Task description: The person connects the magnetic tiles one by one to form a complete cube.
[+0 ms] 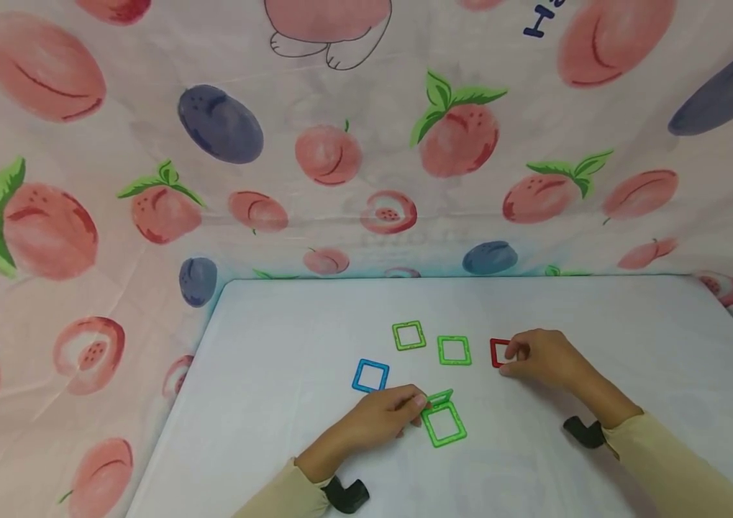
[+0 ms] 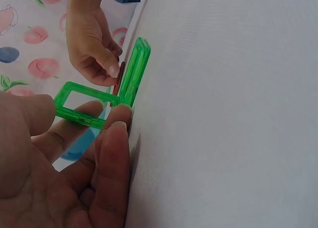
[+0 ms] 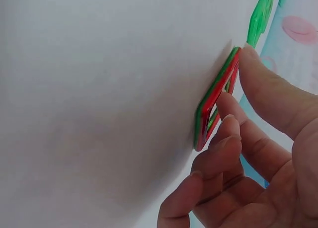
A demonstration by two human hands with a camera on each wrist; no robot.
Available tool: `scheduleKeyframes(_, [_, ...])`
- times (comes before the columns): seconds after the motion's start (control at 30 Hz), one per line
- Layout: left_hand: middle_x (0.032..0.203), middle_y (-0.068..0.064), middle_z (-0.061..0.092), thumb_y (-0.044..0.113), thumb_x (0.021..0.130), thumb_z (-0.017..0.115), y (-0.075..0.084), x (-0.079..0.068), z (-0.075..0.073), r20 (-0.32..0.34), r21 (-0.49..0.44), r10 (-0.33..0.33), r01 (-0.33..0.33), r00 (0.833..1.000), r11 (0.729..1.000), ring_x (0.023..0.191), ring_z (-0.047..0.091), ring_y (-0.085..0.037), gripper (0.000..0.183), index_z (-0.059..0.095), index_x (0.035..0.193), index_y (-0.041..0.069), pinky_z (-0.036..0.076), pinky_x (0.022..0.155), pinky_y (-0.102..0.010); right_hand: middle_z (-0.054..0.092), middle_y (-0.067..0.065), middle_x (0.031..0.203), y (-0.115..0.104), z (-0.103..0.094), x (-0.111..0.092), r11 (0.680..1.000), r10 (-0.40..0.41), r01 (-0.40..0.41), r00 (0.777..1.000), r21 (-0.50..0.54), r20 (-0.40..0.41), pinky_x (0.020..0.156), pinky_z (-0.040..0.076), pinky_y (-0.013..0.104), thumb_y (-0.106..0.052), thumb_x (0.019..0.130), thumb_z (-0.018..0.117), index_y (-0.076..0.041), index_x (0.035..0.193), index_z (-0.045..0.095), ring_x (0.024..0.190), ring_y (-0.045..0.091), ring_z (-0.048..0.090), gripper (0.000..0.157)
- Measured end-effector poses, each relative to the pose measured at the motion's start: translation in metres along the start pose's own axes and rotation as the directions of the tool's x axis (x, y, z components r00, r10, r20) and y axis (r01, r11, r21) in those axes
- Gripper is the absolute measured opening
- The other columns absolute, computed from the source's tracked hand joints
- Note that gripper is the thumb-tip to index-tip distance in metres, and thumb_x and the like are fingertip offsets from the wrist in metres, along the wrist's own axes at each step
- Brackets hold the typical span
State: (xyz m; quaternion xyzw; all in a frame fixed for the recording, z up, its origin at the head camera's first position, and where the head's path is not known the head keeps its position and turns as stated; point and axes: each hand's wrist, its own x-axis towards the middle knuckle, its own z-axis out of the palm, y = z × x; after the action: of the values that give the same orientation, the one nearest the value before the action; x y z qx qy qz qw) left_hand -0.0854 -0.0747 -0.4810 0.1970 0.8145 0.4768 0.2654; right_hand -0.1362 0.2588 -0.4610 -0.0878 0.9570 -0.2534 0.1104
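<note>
Several square magnetic frame tiles lie on the white table (image 1: 275, 432). My left hand (image 1: 423, 408) pinches a green tile (image 1: 440, 396), tipped up on edge. In the left wrist view this raised green tile (image 2: 82, 104) joins the edge of a flat green tile (image 2: 135, 71), and my left hand (image 2: 112, 116) holds its near corner. The flat green tile (image 1: 444, 424) lies just right of that hand. My right hand (image 1: 513, 360) pinches a red tile (image 1: 499, 352) between thumb and fingers. In the right wrist view, the red tile (image 3: 213, 104) stays against the table in my right hand (image 3: 233, 89).
A blue tile (image 1: 370, 375) lies left of my left hand. Two more green tiles (image 1: 408, 335) (image 1: 454, 350) sit between the hands, further back. A peach-print cloth (image 1: 340, 144) hangs behind and beside the table. Black wrist mounts (image 1: 585, 432) show by both sleeves.
</note>
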Motion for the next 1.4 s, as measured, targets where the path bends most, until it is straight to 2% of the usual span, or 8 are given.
scheduleKeyframes(0.27, [0.090,0.008,0.068,0.046,0.107,0.048,-0.001,0.006,0.001,-0.020,0.011,-0.010,0.010,1.000,1.000,0.066,0.056,-0.007,0.028,0.068,0.110,0.026,0.044,0.060,-0.023,0.060,0.000,0.073,-0.001,-0.004,0.009,0.997,0.071,-0.071,0.997,0.021,0.031,0.064,0.043,0.032,-0.022,0.079,0.087,-0.009,0.082,0.073,0.075,0.019,0.053,0.020])
scheduleKeyframes(0.4, [0.090,0.007,0.069,0.046,0.107,0.048,0.000,0.008,0.002,-0.025,0.005,-0.022,0.022,0.999,1.000,0.066,0.056,-0.008,0.028,0.068,0.110,0.027,0.044,0.061,-0.023,0.063,-0.001,0.073,-0.001,-0.005,0.011,0.998,0.062,-0.062,0.997,-0.003,0.050,0.063,0.043,0.031,-0.022,0.081,0.086,-0.011,0.076,0.071,0.073,0.018,0.054,0.019])
scheduleKeyframes(0.67, [0.091,0.007,0.069,0.045,0.107,0.048,0.007,0.008,0.001,-0.020,-0.005,-0.023,0.023,1.000,1.000,0.066,0.056,-0.008,0.028,0.068,0.111,0.026,0.044,0.061,-0.023,0.057,-0.002,0.068,-0.005,-0.005,0.003,1.000,0.010,-0.009,0.998,-0.014,0.057,0.058,0.039,0.030,-0.025,0.087,0.081,-0.012,0.073,0.066,0.066,0.016,0.049,0.024])
scheduleKeyframes(0.83, [0.091,0.006,0.069,0.045,0.107,0.048,0.009,0.008,0.000,-0.023,-0.009,-0.032,0.031,0.999,0.999,0.066,0.056,-0.008,0.028,0.068,0.111,0.026,0.043,0.061,-0.024,0.053,-0.005,0.064,-0.010,-0.006,-0.002,0.998,-0.025,0.021,0.996,0.057,0.083,0.056,0.037,0.026,-0.027,0.091,0.077,-0.013,0.072,0.066,0.064,0.013,0.047,0.026])
scheduleKeyframes(1.07, [0.091,0.007,0.069,0.044,0.108,0.048,0.009,0.008,0.001,-0.012,-0.010,-0.030,0.030,0.999,0.999,0.066,0.056,-0.008,0.028,0.068,0.111,0.025,0.044,0.062,-0.024,0.059,-0.004,0.067,-0.023,-0.007,-0.014,0.985,-0.092,0.070,0.987,0.160,0.135,0.054,0.037,0.024,-0.028,0.095,0.072,-0.011,0.078,0.070,0.062,0.010,0.046,0.024])
scheduleKeyframes(1.4, [0.090,0.007,0.068,0.044,0.108,0.048,0.008,0.008,0.001,-0.019,0.013,-0.027,0.028,0.999,1.000,0.066,0.056,-0.008,0.028,0.068,0.112,0.025,0.043,0.061,-0.024,0.061,-0.003,0.072,-0.040,0.007,-0.020,0.968,-0.101,0.055,0.978,0.243,0.181,0.058,0.038,0.025,-0.032,0.096,0.072,-0.011,0.085,0.073,0.066,0.009,0.048,0.024])
